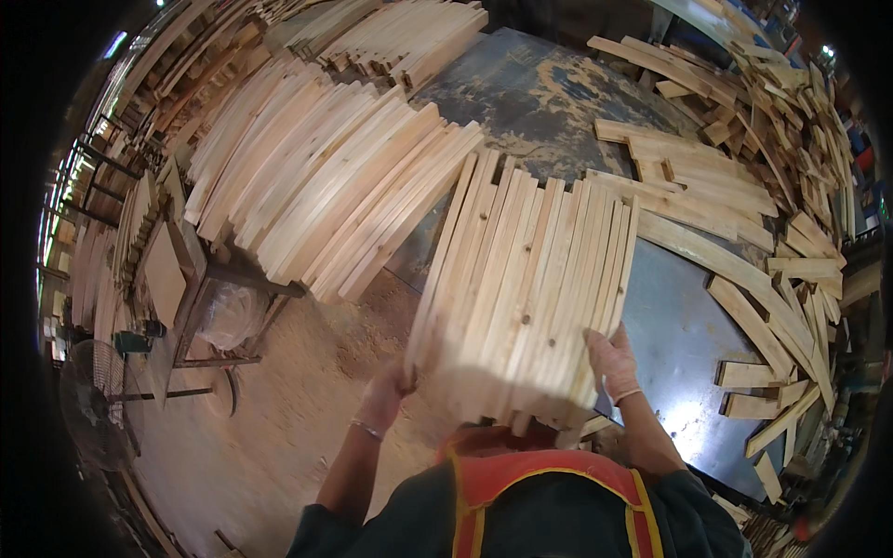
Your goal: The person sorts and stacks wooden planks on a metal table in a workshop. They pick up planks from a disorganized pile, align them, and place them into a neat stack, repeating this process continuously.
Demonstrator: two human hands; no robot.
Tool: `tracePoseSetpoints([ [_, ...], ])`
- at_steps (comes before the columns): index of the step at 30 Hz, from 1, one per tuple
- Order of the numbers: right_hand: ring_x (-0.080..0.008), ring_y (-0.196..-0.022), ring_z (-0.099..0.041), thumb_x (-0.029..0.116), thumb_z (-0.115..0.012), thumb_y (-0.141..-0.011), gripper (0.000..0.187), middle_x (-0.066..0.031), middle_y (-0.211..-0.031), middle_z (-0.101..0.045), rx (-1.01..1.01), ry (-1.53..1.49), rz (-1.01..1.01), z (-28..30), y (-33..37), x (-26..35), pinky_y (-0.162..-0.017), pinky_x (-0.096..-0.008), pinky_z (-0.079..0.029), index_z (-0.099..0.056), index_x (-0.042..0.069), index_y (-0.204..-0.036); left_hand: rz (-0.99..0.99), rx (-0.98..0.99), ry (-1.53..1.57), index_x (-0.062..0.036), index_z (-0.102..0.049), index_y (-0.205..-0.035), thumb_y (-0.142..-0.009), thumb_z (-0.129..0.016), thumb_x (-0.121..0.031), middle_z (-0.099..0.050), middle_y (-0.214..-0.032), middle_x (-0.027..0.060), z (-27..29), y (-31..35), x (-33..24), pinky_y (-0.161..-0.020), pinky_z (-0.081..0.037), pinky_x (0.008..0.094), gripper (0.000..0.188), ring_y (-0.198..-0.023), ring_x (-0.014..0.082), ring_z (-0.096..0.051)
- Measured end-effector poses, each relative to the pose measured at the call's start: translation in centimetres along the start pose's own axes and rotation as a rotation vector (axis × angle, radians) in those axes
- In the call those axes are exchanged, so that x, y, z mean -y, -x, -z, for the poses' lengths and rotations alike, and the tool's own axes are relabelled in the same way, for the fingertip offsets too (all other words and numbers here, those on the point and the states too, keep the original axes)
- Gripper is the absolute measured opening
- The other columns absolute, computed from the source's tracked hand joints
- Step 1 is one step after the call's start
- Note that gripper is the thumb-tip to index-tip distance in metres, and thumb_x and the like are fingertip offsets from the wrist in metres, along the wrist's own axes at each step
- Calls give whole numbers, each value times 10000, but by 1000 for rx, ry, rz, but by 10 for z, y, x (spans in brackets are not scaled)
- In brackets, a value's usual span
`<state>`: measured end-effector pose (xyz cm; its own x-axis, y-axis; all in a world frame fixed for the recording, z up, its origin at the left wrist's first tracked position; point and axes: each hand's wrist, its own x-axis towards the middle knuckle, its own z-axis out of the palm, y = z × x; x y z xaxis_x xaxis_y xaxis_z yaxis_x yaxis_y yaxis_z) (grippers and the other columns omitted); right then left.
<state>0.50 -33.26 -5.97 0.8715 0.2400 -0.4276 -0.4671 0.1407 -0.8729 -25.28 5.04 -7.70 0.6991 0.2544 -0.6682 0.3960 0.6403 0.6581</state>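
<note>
A wide bundle of light wooden strips (521, 288), lying side by side, spans the space between my two hands. At its left edge, near the lower end, my left hand (383, 395) is closed against the outer strip. My right hand (614, 365), in a pale glove, presses the opposite edge. The near ends of the strips reach up to the front of my red apron (549, 470). Their far ends lie over the metal table (660, 325), next to a large stack of similar strips (335, 177) on the left.
Loose boards (698, 177) and offcuts (753, 391) lie on the table's right side, with a heap of scrap wood (772, 112) behind. Another stack of strips (409, 42) stands at the far end. Sawdust covers the floor (288, 409); a fan (93, 400) stands at left.
</note>
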Motion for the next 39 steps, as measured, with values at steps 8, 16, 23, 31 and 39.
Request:
tracePoseSetpoints([
  [8, -255, -1139, -710, 533, -771, -940, 775, -175, -1215, -745, -3, 971, -306, 18, -23, 87, -992, -361, -555, -604, -63, -1405, 1, 283, -70, -84, -418, -1591, -898, -751, -125, -644, -1367, 122, -66, -71, -39, -1066, -551, 445, 770, -1230, 283, -669],
  [16, -251, -1071, -719, 179, -845, -920, 595, -166, -1226, -720, -41, -119, -285, 48, -38, 39, -935, -374, -611, -583, -97, -1378, -95, 178, -227, -91, -275, -1674, -704, -877, -62, -497, -1566, 145, -160, -17, -104, -1141, -514, 451, 1142, -1409, 314, -541],
  [23, -260, -1075, -711, 173, -825, -928, 573, -161, -1235, -710, -62, -231, -156, -1, -72, 68, -962, -385, -599, -584, -82, -1381, -360, 266, -503, -47, -223, -1691, -786, -809, -67, -497, -1571, 117, -200, -16, -211, -1170, -447, 393, 1078, -1423, 251, -519],
  [31, -249, -1072, -716, 195, -783, -949, 535, -168, -1235, -711, -44, -104, 74, -75, -229, 199, -930, -371, -606, -590, -103, -1349, -328, 448, -276, -99, -308, -1678, -777, -884, -75, -538, -1541, 101, -238, -165, -369, -1096, -542, 388, 1070, -1361, 231, -588],
  [39, -183, -1074, -705, 217, -772, -940, 475, -121, -1210, -728, -80, 76, 29, -177, -457, 300, -925, -314, -583, -643, -70, -1296, -157, 188, -549, -31, -681, -1337, -1005, -690, -65, -756, -1215, 114, -255, -465, -550, -982, -603, 350, 333, -1097, 187, -706],
])
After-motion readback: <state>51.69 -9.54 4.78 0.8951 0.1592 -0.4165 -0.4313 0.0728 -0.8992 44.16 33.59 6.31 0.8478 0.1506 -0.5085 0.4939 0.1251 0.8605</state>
